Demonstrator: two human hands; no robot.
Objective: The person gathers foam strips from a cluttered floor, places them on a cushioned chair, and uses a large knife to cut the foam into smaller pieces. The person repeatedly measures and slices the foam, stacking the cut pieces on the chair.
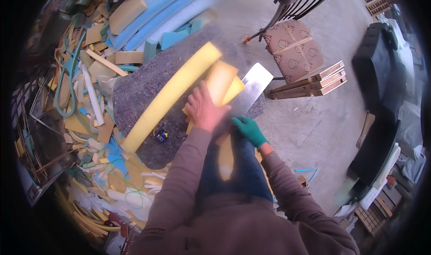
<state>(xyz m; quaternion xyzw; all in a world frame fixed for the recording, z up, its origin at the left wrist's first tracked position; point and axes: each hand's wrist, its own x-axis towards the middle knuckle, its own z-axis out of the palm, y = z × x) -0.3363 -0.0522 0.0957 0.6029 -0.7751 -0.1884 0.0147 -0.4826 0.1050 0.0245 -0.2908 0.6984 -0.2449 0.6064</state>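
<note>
My bare left hand [205,108] grips the lower end of a tan foam block [220,82], fingers on one side and thumb on the other. Yellow foam pieces [234,91] lie under and beside that block. In its green glove, my right hand [248,130] is closed around a wide-bladed knife [255,87]; the handle is hidden in the fist. The broad shiny blade points away from me, just right of the foam. Left of my left hand, a long curved yellow foam strip [168,100] stretches across the grey padded surface [134,89].
A small blue and yellow tape measure [161,136] sits near the strip's lower end. Foam offcuts [96,71] heap up at left, with blue foam sheets [166,10] behind. Ahead right stand a patterned cushion [294,48] and wooden frames [312,82]; black upholstered pieces [375,66] line the far right.
</note>
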